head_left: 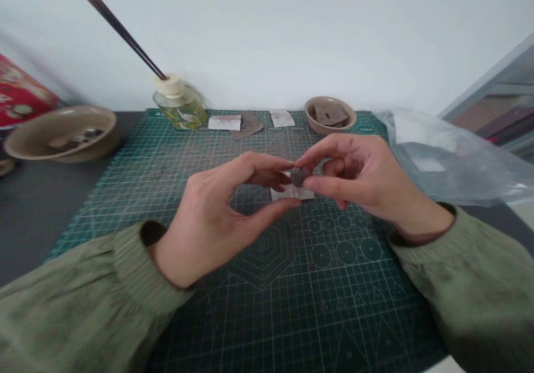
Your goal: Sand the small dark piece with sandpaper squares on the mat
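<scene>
A small dark grey block [298, 177] is pinched between the thumb and forefinger of my right hand [359, 175], above the middle of the mat. My left hand [221, 212] is around the block's left side, thumb and fingers spread apart. Its forefinger reaches the block's upper corner; I cannot tell whether it touches. The left thumb lies lower, a little below the block. Behind and under the fingers a small piece of white paper [306, 194] shows in part.
A green cutting mat [258, 317] covers the table. Along its back stand a reed diffuser [181, 106], white paper pieces [282, 119], a brown card [250, 128] and a small bowl [316, 127]. A larger bowl [100, 120] is left, a clear plastic bag [467, 167] right.
</scene>
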`<action>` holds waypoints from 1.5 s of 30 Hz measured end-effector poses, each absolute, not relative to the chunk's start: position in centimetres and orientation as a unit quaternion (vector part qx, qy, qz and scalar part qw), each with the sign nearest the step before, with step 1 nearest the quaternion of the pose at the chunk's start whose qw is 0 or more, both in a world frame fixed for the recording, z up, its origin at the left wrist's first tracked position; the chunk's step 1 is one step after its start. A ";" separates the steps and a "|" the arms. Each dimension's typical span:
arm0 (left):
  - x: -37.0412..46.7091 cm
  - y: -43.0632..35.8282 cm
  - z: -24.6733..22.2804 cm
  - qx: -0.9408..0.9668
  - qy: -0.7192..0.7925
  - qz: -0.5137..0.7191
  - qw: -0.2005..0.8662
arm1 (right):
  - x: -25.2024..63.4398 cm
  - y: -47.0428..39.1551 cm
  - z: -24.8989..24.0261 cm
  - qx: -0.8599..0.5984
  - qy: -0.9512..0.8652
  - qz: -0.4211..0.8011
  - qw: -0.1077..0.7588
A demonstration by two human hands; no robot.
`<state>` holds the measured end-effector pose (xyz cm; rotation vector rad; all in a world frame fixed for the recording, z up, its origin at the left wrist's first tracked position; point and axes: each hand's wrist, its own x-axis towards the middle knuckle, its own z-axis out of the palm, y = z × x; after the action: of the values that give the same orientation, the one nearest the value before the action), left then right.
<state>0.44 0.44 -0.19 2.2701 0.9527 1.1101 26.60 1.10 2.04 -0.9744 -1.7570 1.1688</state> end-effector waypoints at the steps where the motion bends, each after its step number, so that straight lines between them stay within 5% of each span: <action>1: 0.4 0.3 -0.2 0.814 0.339 0.410 0.233 | 26.6 1.1 2.1 -0.377 -0.689 0.475 0.397; 14: 0.2 -0.1 -0.3 0.768 0.287 0.464 0.335 | 26.3 1.2 2.0 -0.313 -0.643 0.569 0.406; 45: 1.0 0.1 -0.1 0.735 0.285 0.464 0.403 | 26.5 1.0 2.2 -0.336 -0.676 0.529 0.388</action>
<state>0.95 0.10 -0.14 1.8574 0.7203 1.1719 26.54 1.01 2.15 -0.8540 -1.7194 1.3444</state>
